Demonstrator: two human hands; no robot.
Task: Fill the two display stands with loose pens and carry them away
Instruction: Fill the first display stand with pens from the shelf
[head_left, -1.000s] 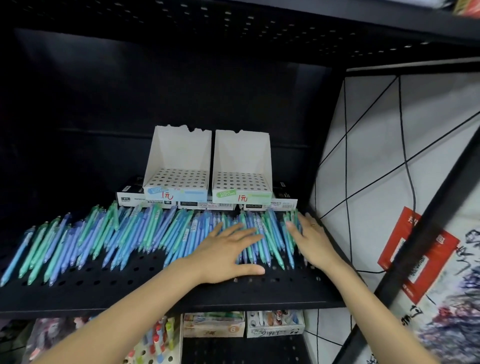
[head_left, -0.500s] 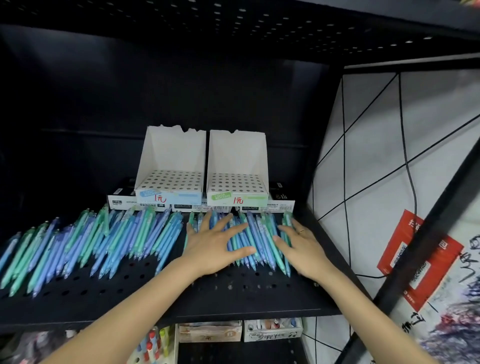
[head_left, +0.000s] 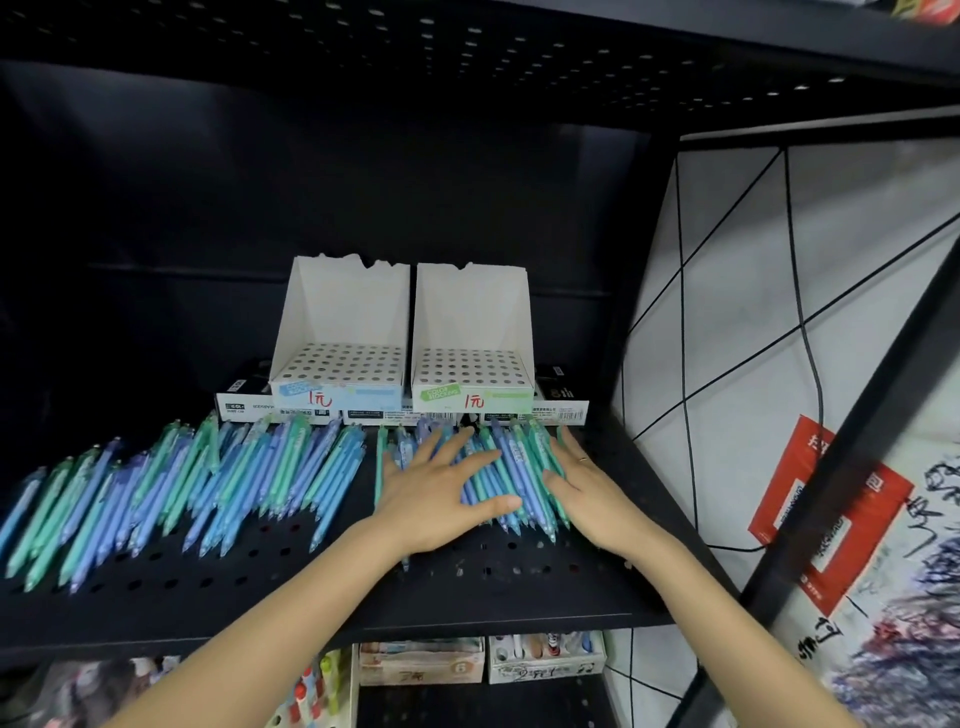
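- Your left hand (head_left: 441, 499) lies flat, fingers spread, on a small batch of blue and green pens (head_left: 511, 480) at the right end of the shelf (head_left: 311, 597).
- Your right hand (head_left: 587, 491), fingers straight and together, walls the batch's right side, likely to bunch it for grabbing.
- Both display stands (head_left: 405, 364) sit empty just behind.
- The remaining loose pens (head_left: 182, 493) lie fanned to the left.

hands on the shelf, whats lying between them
In the head view, a bunch of blue and green pens lies between the left hand and right hand.
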